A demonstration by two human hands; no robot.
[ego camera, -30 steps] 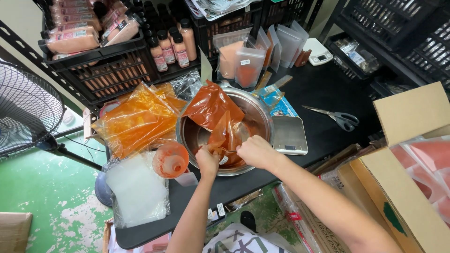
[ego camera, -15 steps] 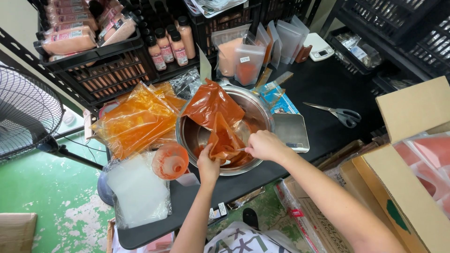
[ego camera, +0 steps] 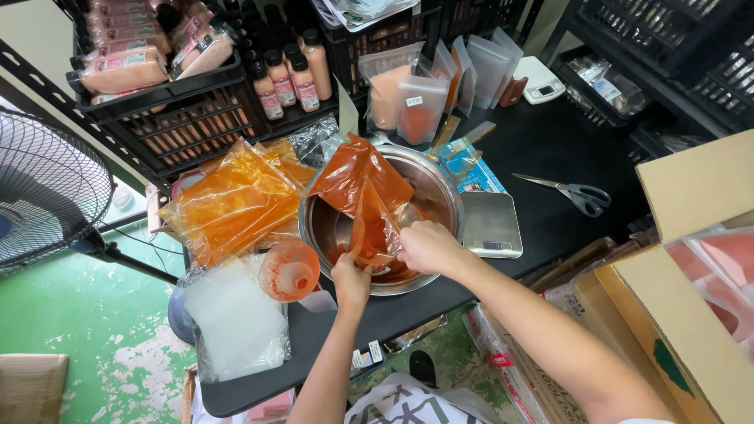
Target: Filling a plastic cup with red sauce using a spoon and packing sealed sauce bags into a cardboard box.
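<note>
Seen from above, a soft plastic bag (ego camera: 363, 196) smeared with orange-red sauce droops into a steel mixing bowl (ego camera: 440, 188) on a black table (ego camera: 550, 149). It looks limp and slippery, best pinched at its lower edge. The left hand (ego camera: 351, 281) and right hand (ego camera: 424, 247) are both closed, gripping that near end. An orange funnel (ego camera: 289, 271) lies just left.

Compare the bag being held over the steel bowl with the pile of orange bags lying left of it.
The held bag hangs over the steel bowl, gripped by the left hand and right hand; the pile of bags lies flat on the table, untouched. The held bag looks darker, red-orange; the pile brighter orange. Both are clear plastic stained with sauce.
</note>
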